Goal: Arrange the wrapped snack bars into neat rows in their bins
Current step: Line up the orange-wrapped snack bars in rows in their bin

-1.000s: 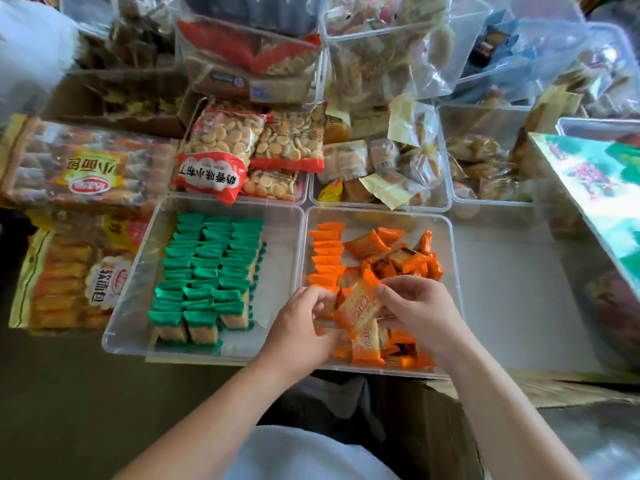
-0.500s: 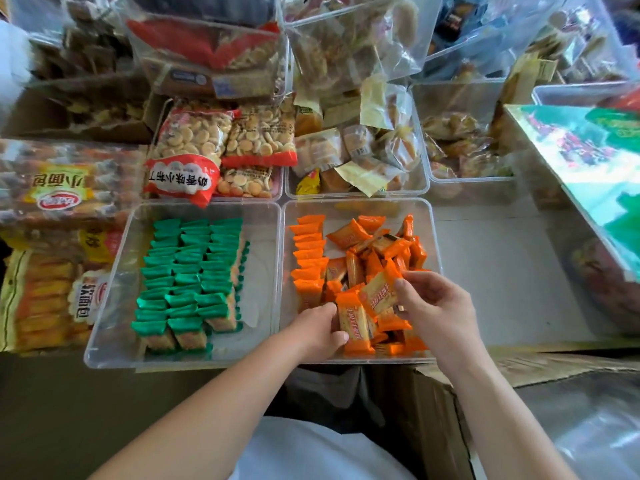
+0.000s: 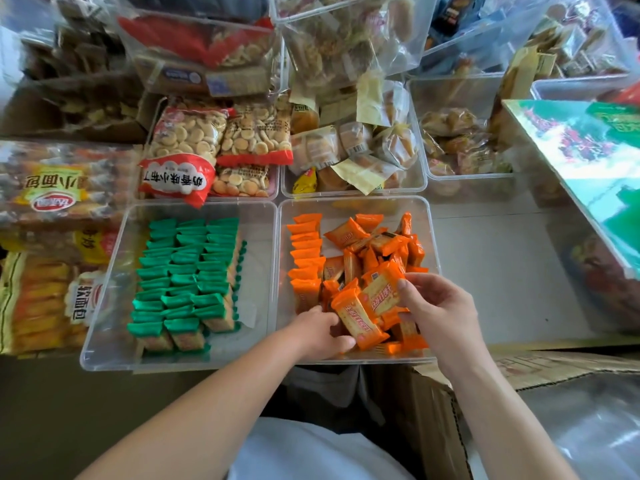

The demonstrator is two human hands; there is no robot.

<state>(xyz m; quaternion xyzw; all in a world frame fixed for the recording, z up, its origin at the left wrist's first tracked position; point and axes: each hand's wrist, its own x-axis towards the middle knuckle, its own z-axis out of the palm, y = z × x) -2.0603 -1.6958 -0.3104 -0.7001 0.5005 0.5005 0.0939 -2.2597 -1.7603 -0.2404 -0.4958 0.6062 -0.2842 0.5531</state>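
Note:
Two clear bins sit side by side at the near edge. The left bin (image 3: 104,323) holds green-wrapped snack bars (image 3: 188,271) standing in three neat rows. The right bin (image 3: 356,204) has one tidy row of orange-wrapped bars (image 3: 305,251) along its left wall and a loose heap of orange bars (image 3: 381,251) beside it. My left hand (image 3: 320,332) grips one orange bar (image 3: 358,322) near the bin's front. My right hand (image 3: 436,308) pinches a second orange bar (image 3: 381,292) just above it.
Behind the two bins stand more clear bins of biscuits (image 3: 214,150), wrapped cakes (image 3: 353,147) and pastries (image 3: 457,140). Bread packs (image 3: 45,199) lie to the left. A green printed box (image 3: 585,154) tilts at the right. A cardboard box (image 3: 519,368) edges the front right.
Both hands have shifted within the orange bin. The left hand has come to the bin's front with a bar in it; the right hand holds its bar slightly farther right.

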